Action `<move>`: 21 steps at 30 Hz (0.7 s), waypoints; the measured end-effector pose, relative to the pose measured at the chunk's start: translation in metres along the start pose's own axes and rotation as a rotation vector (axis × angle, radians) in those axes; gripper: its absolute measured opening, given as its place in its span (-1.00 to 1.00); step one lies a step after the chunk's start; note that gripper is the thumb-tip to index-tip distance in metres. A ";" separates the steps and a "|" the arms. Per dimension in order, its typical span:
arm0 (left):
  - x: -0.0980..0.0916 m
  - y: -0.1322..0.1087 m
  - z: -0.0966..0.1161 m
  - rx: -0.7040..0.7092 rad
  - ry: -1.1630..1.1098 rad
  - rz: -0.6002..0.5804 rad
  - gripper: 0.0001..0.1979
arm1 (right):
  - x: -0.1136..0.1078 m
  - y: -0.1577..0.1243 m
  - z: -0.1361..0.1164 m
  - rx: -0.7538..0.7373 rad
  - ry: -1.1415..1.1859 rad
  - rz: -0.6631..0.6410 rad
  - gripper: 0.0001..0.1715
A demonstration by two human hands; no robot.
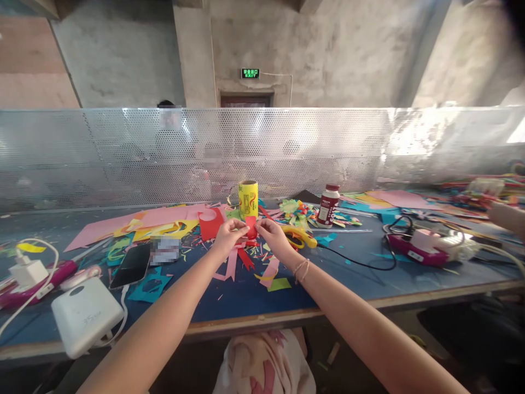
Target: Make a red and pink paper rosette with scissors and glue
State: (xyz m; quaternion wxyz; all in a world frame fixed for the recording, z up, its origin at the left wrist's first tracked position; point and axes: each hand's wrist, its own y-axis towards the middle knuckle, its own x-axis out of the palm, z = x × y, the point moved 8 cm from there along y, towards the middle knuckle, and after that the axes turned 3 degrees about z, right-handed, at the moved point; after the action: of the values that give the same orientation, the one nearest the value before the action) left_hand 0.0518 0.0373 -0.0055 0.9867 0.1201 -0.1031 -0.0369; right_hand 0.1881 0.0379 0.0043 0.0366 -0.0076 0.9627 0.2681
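A small piece of red paper [251,223] is pinched between my two hands above the middle of the table. My left hand [231,236] grips its left side with thumb and fingers. From the other side my right hand [271,235] holds it too, fingertips closed. Just behind stands a yellow cardboard tube [248,198], upright. Yellow-handled scissors [301,237] lie right of my right hand, blades not visible. A larger red sheet [211,223] with a curved cutout lies beyond my left hand. Red and pink strips and small scraps are scattered beneath both hands.
A dark red bottle [328,207] stands at right behind the scissors. A phone [130,266], a white power bank [87,316] and a cabled power strip [418,249] lie on the table. A perforated metal screen [262,148] closes the back. Another person's hand [506,216] shows far right.
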 end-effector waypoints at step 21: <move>-0.004 0.008 -0.014 -0.024 0.131 0.017 -0.75 | 0.008 -0.003 0.021 0.131 0.273 -0.001 -0.69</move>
State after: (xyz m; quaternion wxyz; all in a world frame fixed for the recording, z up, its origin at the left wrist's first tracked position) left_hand 0.0515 0.0487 -0.0171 0.9930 0.1095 -0.0390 -0.0217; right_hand 0.1817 0.0466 -0.0157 -0.0941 -0.0423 0.9741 0.2012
